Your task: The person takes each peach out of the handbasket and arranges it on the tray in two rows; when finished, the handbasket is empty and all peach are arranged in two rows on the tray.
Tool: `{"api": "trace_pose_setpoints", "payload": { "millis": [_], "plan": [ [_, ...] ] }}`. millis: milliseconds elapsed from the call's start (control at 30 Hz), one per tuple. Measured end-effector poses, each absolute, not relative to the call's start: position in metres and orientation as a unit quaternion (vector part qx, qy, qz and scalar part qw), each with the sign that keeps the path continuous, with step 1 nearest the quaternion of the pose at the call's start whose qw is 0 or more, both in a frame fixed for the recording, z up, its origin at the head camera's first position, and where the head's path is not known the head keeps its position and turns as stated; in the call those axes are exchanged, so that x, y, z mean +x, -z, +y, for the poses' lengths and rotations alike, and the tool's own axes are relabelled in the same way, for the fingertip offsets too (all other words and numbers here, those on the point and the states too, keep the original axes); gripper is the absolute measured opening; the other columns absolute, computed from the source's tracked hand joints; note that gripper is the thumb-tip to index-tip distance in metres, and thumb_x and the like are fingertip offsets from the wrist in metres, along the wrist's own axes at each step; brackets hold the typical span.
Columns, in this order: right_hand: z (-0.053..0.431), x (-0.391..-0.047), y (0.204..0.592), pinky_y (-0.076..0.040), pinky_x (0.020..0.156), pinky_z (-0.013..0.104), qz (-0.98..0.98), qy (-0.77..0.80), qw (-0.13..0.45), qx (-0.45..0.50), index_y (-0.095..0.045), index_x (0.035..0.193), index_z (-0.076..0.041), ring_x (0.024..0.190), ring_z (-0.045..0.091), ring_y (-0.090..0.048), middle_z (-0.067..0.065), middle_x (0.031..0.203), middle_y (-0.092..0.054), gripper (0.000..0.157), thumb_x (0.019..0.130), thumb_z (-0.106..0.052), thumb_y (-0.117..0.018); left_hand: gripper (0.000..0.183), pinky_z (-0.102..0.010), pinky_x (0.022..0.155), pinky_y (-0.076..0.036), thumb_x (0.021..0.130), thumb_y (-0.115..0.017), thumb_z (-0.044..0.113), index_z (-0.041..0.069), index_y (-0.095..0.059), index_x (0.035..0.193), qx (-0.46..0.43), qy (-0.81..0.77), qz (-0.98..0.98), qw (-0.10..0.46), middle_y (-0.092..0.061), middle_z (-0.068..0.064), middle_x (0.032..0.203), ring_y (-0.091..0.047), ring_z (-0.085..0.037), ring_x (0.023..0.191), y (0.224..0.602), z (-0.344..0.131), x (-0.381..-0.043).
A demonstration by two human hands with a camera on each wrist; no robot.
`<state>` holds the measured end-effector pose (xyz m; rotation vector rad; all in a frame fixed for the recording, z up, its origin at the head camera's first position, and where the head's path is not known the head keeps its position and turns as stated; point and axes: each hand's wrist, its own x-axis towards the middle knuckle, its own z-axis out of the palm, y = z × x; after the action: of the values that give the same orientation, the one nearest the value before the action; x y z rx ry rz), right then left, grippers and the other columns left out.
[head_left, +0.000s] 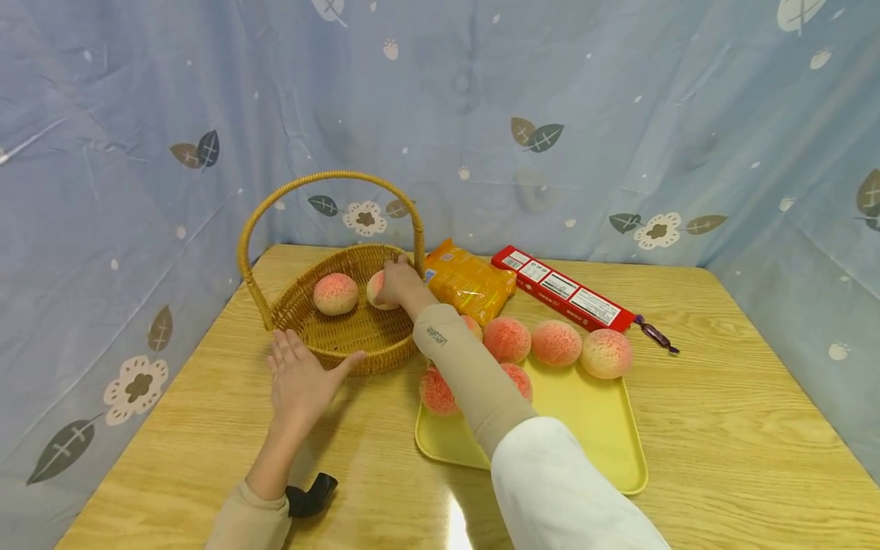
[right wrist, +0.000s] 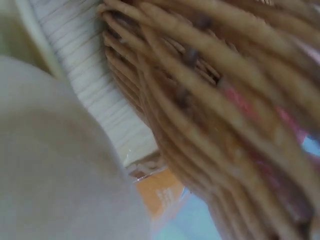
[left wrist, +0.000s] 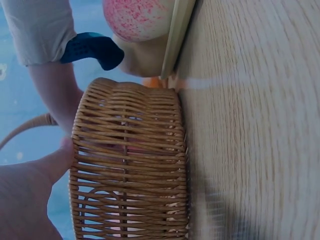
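A wicker basket (head_left: 388, 357) with a tall arched handle stands at the back left of the table. Inside it, a pink-and-cream peach (head_left: 336, 294) lies toward the left. My right hand (head_left: 402, 281) reaches into the basket's right side and grips a second peach (head_left: 375, 289), partly hidden by the fingers. At the near rim, my left hand (head_left: 300, 382) is spread with straight fingers and the thumb out; the left wrist view shows that thumb beside the woven wall (left wrist: 127, 165). In the right wrist view, basket weave blocks most of the right hand's work.
A yellow tray (head_left: 591, 428) right of the basket carries several more peaches (head_left: 556, 344), partly behind my right forearm. Behind it lie an orange packet (head_left: 467, 281), a long red box (head_left: 564, 289) and a purple wrapped candy (head_left: 656, 334). A patterned blue curtain (head_left: 440, 114) surrounds the table.
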<state>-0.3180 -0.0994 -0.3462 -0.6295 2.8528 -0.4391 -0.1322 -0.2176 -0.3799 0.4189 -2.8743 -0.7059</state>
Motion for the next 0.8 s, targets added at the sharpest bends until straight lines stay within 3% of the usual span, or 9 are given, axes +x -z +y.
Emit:
{"api": "trace_pose_setpoints", "payload": {
  "millis": [100, 233, 333, 433, 533, 600, 667, 800],
  "plan": [
    [-0.098, -0.314, 0.345, -0.049, 0.094, 0.037, 0.96, 0.175, 0.085, -0.201, -0.047, 0.138, -0.001, 0.116, 0.031, -0.056, 0.019, 0.132, -0.051, 0.066, 0.085, -0.027, -0.076, 0.127, -0.059, 0.114, -0.004, 0.082, -0.053, 0.075, -0.021, 0.002, 0.144, 0.14, 0.235, -0.959, 0.074, 0.009, -0.041, 0.15, 0.003, -0.051, 0.142, 0.38, -0.217, -0.131],
    [-0.095, -0.313, 0.339, -0.052, 0.086, 0.036, 0.958, 0.217, 0.059, -0.177, -0.062, 0.106, -0.003, 0.103, 0.031, -0.06, 0.015, 0.111, -0.061, 0.04, 0.077, -0.023, -0.082, 0.126, -0.059, 0.114, -0.003, 0.083, -0.053, 0.074, -0.021, 0.003, 0.144, 0.138, 0.238, -0.958, 0.075, 0.01, -0.04, 0.15, 0.003, -0.051, 0.142, 0.379, -0.217, -0.131],
    [-0.09, -0.313, 0.333, -0.049, 0.069, 0.029, 0.954, 0.236, 0.047, -0.178, -0.055, 0.077, -0.007, 0.08, 0.022, -0.057, 0.007, 0.086, -0.057, 0.033, 0.074, -0.023, -0.083, 0.126, -0.059, 0.114, -0.003, 0.083, -0.052, 0.074, -0.021, 0.003, 0.144, 0.138, 0.237, -0.959, 0.071, 0.011, -0.041, 0.15, 0.004, -0.051, 0.142, 0.378, -0.217, -0.132],
    [-0.082, -0.311, 0.326, -0.04, 0.057, 0.024, 0.943, 0.275, 0.051, -0.18, -0.047, 0.069, -0.01, 0.067, 0.015, -0.043, 0.001, 0.071, -0.043, 0.041, 0.072, -0.024, -0.085, 0.126, -0.06, 0.114, -0.004, 0.084, -0.05, 0.075, -0.022, 0.003, 0.144, 0.135, 0.228, -0.962, 0.068, 0.01, -0.041, 0.149, 0.004, -0.051, 0.142, 0.377, -0.217, -0.134],
    [-0.076, -0.306, 0.319, -0.041, 0.055, 0.021, 0.928, 0.318, 0.059, -0.187, -0.061, 0.077, -0.008, 0.066, 0.014, -0.047, 0.0, 0.069, -0.051, 0.03, 0.07, -0.025, -0.086, 0.126, -0.061, 0.113, -0.006, 0.084, -0.048, 0.077, -0.023, 0.002, 0.143, 0.132, 0.215, -0.966, 0.064, 0.009, -0.042, 0.149, 0.004, -0.052, 0.141, 0.377, -0.218, -0.134],
    [-0.07, -0.302, 0.311, -0.049, 0.061, 0.021, 0.914, 0.349, 0.065, -0.2, -0.071, 0.095, -0.005, 0.075, 0.017, -0.059, 0.003, 0.081, -0.065, 0.035, 0.07, -0.025, -0.086, 0.127, -0.061, 0.113, -0.006, 0.083, -0.048, 0.077, -0.023, 0.002, 0.143, 0.13, 0.21, -0.967, 0.063, 0.009, -0.043, 0.148, 0.004, -0.052, 0.141, 0.377, -0.219, -0.134],
    [-0.065, -0.297, 0.303, -0.053, 0.068, 0.024, 0.896, 0.384, 0.072, -0.209, -0.072, 0.111, -0.003, 0.086, 0.021, -0.064, 0.007, 0.095, -0.071, 0.049, 0.07, -0.024, -0.086, 0.128, -0.062, 0.112, -0.007, 0.083, -0.046, 0.079, -0.024, 0.002, 0.143, 0.127, 0.203, -0.969, 0.061, 0.008, -0.043, 0.148, 0.004, -0.053, 0.14, 0.377, -0.219, -0.134],
    [-0.049, -0.287, 0.286, -0.053, 0.075, 0.027, 0.868, 0.44, 0.082, -0.217, -0.07, 0.118, -0.004, 0.093, 0.021, -0.065, 0.009, 0.105, -0.071, 0.055, 0.07, -0.023, -0.087, 0.129, -0.063, 0.112, -0.007, 0.082, -0.043, 0.081, -0.024, 0.002, 0.142, 0.121, 0.204, -0.97, 0.059, 0.008, -0.044, 0.148, 0.003, -0.055, 0.139, 0.377, -0.219, -0.134]
  ]
}}
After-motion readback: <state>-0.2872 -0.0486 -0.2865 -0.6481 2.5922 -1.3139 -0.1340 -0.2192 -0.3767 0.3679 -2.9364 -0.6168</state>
